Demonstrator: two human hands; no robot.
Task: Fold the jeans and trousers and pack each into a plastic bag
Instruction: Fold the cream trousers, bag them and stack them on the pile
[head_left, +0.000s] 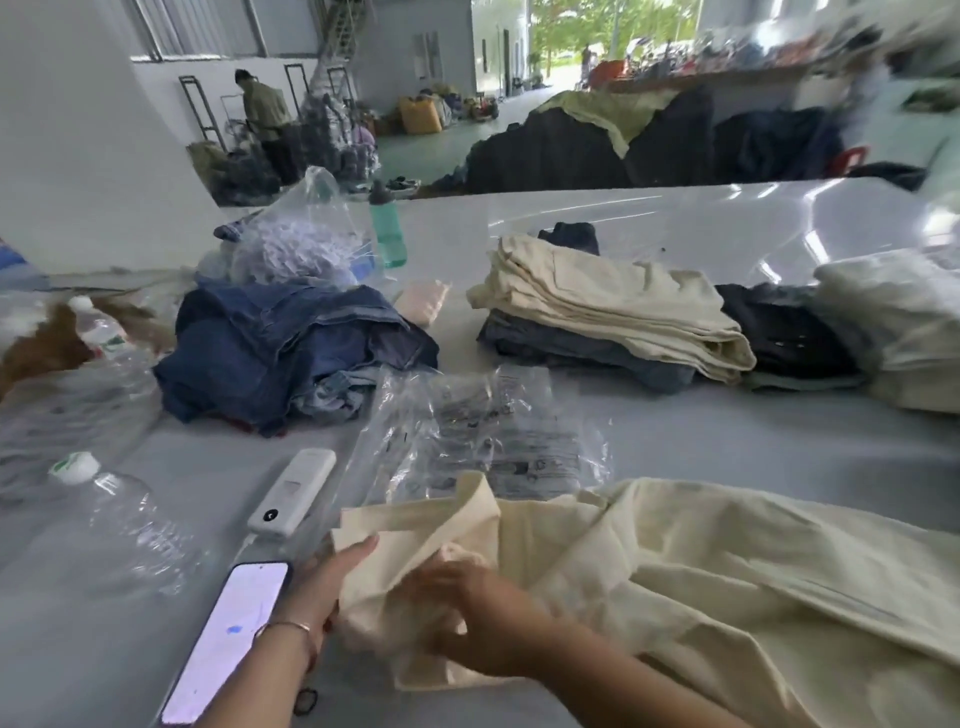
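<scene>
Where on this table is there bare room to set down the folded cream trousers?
Bare table lies between the folded stack and the cream trousers, right of the plastic bag. The left is crowded: denim heap, bottles, phone.

Bare counter (727, 441) lies open between the cream trousers (701, 597) at the near edge and the folded stack (613, 317) farther back, wide enough for a hand to sweep across. To the left the way is crowded: a phone (228, 639), a white remote (293, 491) and a lying water bottle (124, 525) sit close together. Crumpled plastic bags (488, 431) cover the middle, touching the heap of jeans (280, 353) behind them.
</scene>
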